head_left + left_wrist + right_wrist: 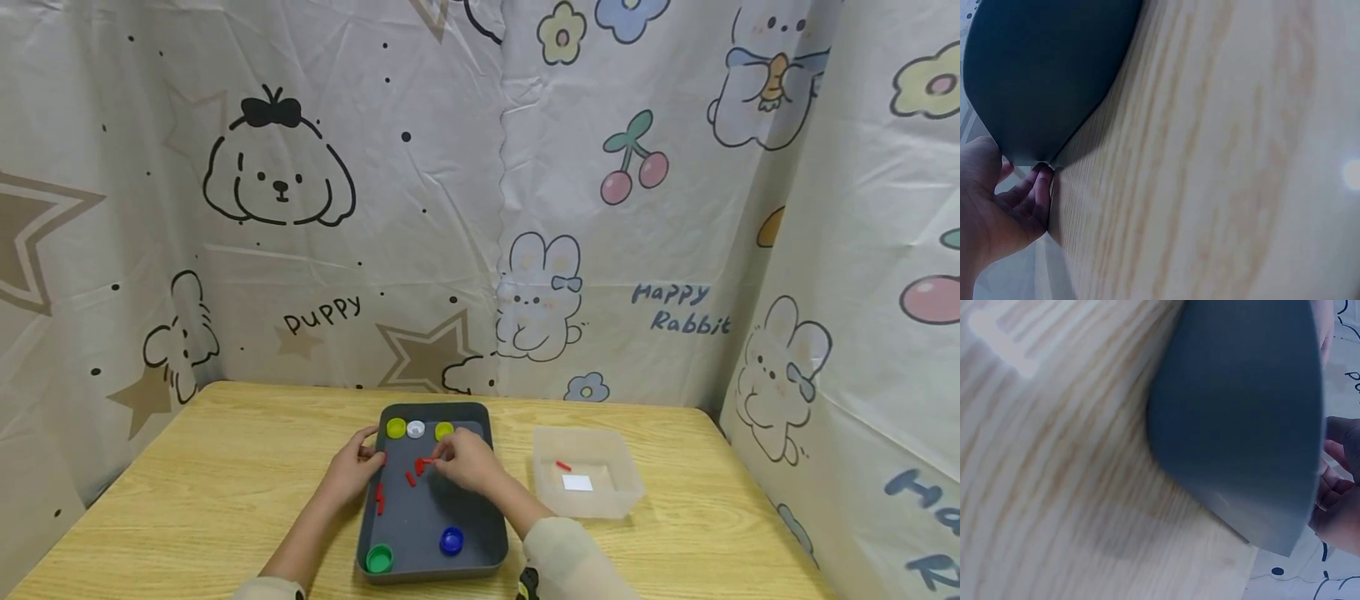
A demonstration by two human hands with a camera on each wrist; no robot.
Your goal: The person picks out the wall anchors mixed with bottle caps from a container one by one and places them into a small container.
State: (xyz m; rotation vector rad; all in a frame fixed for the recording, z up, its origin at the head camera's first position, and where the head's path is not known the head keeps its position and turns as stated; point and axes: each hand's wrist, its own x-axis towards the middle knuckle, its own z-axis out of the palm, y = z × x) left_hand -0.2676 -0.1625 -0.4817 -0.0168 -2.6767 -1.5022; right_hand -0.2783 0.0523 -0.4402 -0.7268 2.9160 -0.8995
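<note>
A dark grey tray [423, 517] lies on the table, its outer wall large in both wrist views. My left hand [351, 468] holds its left rim, thumb over the edge and fingers against the outside, as the left wrist view [1007, 200] shows. Over the tray's upper middle, my right hand [468, 461] pinches a small red stick [428, 460] between thumb and fingertips. Just beside that is another red piece [419, 468], with a loose red stick [410, 479] below it. More red sticks [380, 502] lie along the left wall.
In the tray are two yellow caps [396, 428] and a white one [416, 429] at the far end, plus a green cap [379, 558] and a blue cap [452, 541] near me. Right of it stands a translucent box [628, 493] containing a red stick [563, 466] and white rectangle [577, 482].
</note>
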